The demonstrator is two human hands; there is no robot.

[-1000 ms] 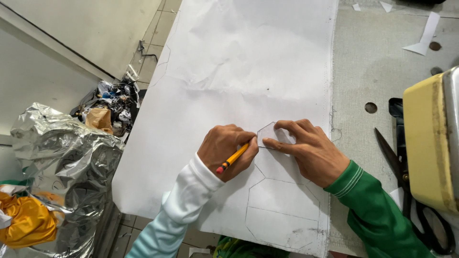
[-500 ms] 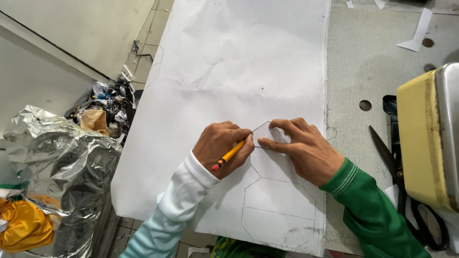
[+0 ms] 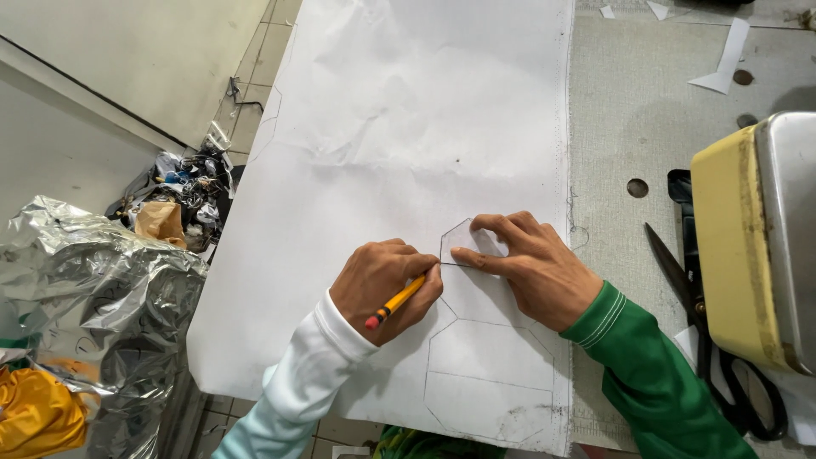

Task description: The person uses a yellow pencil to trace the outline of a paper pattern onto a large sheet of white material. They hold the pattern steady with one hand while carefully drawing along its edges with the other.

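Tabletop (image 3: 646,127), grey and worn, fills the right and upper part of the view, with a round hole near its middle and paper scraps (image 3: 722,59) at the far edge. White sheet (image 3: 408,127), large and slightly creased, covers most of the tabletop and overhangs its left edge; pencilled hexagon outlines (image 3: 489,365) run up its near right corner. Silver foil wrapping (image 3: 93,314) is bunched on the floor at lower left, with a yellow bag (image 3: 34,416) beside it and a heap of mixed rubbish (image 3: 183,200) behind. Yellow-sided machine (image 3: 756,238) with a metal top stands at the right edge of the tabletop. Black scissors (image 3: 705,331) lie just beside the machine, blades pointing away from the viewer. Right hand (image 3: 531,268), in a green sleeve, lies flat on the sheet, fingers spread and pressing down a small hexagonal template (image 3: 463,242). Left hand (image 3: 387,285), in a white sleeve, is curled closed around a yellow pencil (image 3: 398,300) with a red eraser end; the pencil tip meets the template's lower left edge, touching the sheet. Template and pencil sit on the near right part of the sheet, directly above the drawn outlines.
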